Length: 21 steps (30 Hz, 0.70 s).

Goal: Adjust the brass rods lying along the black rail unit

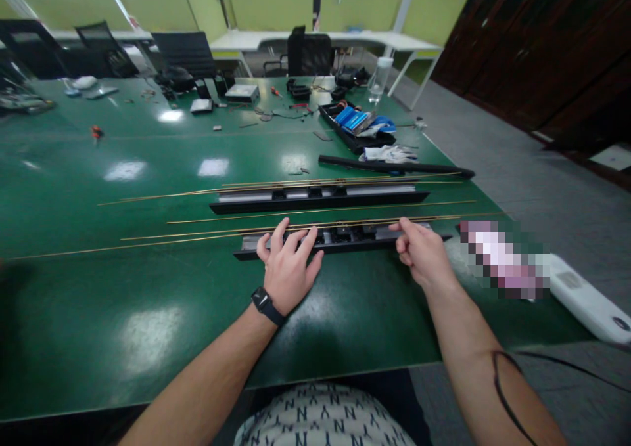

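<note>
My left hand [290,262], a dark watch on its wrist, lies with fingers spread over the near black-and-silver rail [374,243]. Its fingertips reach the thin gold-coloured rods [197,234] that run lengthwise along that rail. Black blocks [341,234] sit in the rail's channel between my hands. Toward the rail's right end, my right hand [419,249] has its fingers curled and pressed together beside the rods. What it grips, if anything, is too small to tell. A similar far rail [320,203] lies parallel behind, with more thin rods [162,196] along it.
A long black bar [394,166] lies beyond the rails, near white gloves [389,154] and a black tray [352,140] holding blue items. At right are a blurred-out object [503,259] and a white device [586,298]. A clear bottle [379,80] stands at the back.
</note>
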Each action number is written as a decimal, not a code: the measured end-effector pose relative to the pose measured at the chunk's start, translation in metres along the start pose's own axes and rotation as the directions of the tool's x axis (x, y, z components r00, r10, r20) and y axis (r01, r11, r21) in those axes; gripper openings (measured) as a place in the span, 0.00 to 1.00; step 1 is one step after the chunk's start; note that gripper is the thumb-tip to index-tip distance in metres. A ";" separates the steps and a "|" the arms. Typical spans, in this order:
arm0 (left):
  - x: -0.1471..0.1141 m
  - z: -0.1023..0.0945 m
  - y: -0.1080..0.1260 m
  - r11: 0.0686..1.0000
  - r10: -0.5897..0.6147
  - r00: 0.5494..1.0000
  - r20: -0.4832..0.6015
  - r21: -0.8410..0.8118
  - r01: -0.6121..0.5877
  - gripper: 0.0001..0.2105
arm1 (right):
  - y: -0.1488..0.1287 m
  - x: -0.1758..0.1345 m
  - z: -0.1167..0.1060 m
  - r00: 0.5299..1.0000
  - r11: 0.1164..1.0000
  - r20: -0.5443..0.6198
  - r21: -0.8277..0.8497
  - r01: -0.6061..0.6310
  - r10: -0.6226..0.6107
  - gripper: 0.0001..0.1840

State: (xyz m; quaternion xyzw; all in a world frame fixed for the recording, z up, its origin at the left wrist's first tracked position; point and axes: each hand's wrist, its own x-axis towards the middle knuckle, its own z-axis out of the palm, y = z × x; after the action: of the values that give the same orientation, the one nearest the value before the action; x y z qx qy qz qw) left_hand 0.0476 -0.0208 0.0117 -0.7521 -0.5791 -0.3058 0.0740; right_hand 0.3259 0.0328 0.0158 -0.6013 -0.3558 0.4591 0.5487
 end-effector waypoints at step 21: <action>0.007 0.012 0.008 0.999 -0.010 0.995 0.096 0.031 0.007 0.27 | 0.000 -0.001 0.000 1.000 1.000 0.006 0.011 0.000 0.000 0.22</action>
State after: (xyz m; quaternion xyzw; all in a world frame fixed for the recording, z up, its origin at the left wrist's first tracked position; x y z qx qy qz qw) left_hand 0.0606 -0.0121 0.0080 -0.7622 -0.5899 -0.2607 0.0562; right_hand 0.3255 0.0319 0.0163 -0.5968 -0.3548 0.4627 0.5512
